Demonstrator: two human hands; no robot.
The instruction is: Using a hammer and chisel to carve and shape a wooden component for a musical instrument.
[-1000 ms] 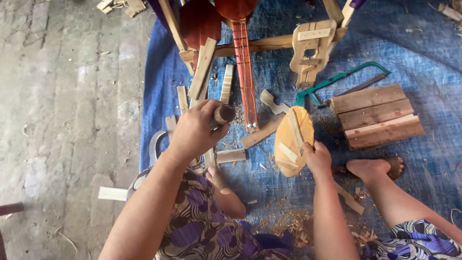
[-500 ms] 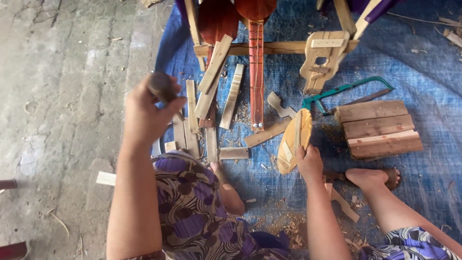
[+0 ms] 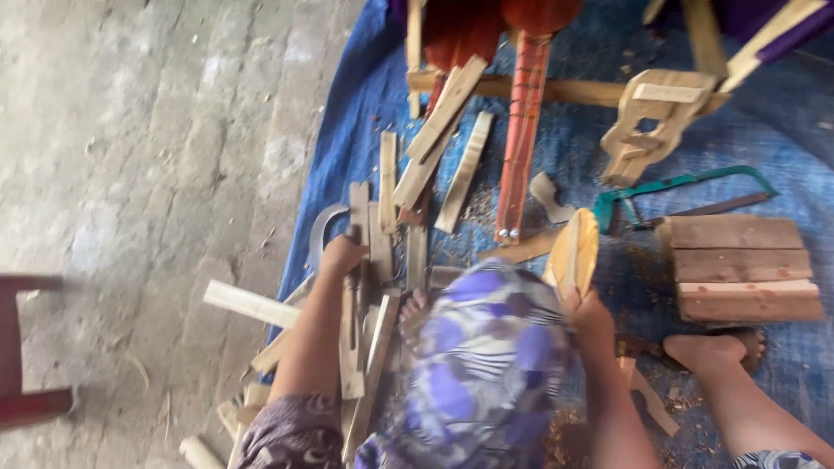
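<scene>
Blue tarp (image 3: 556, 165) (on concrete floor (image 3: 148, 156))

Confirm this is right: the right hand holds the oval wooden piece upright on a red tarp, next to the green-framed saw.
Wrong in one respect: the tarp is blue, not red. The head view shows the right hand holding the oval wooden piece upright on it, next to the green-framed saw.

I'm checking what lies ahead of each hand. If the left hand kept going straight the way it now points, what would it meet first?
Probably the curved grey blade just beyond the left hand, among the wooden slats on the blue tarp. Motion blur leaves depth unclear.
</scene>
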